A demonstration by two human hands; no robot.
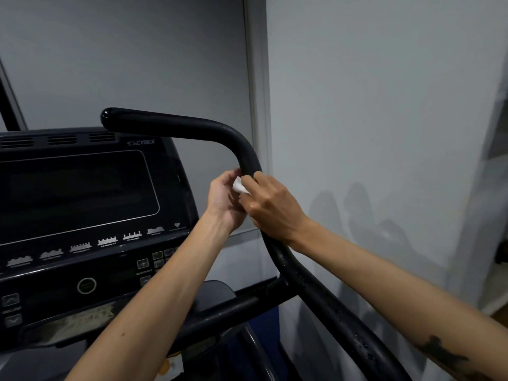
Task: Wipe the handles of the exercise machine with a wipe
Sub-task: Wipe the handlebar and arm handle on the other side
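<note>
**Wiping the right handle, mid-shaft**

Both hands meet on the right handle (247, 158) of the exercise machine, just below its bend. The right hand (270, 206) is wrapped around the bar from the far-right side, its fingers pressing a small white wipe (239, 186) against the shaft. The left hand (224, 202) is cupped at the near-left side of the same spot, fingers curled toward the wipe; whether it pinches the wipe or only steadies the bar cannot be told, as the contact is hidden between the hands. The wipe shows only as a crumpled patch between the thumbs, touching the handle.

Progress, as judged from the surface: droplets glisten on the lower shaft, near the viewer, which suggests that this stretch has been wetted or passed over. The bend and the horizontal end reaching left to the rounded cap (105, 116) look dry and matte, so they probably remain to be done. The console (79, 188) stands to the left, dark and unlit. No second handle is clearly visible, so its condition is unknown; the task appears partly complete at most.
</note>
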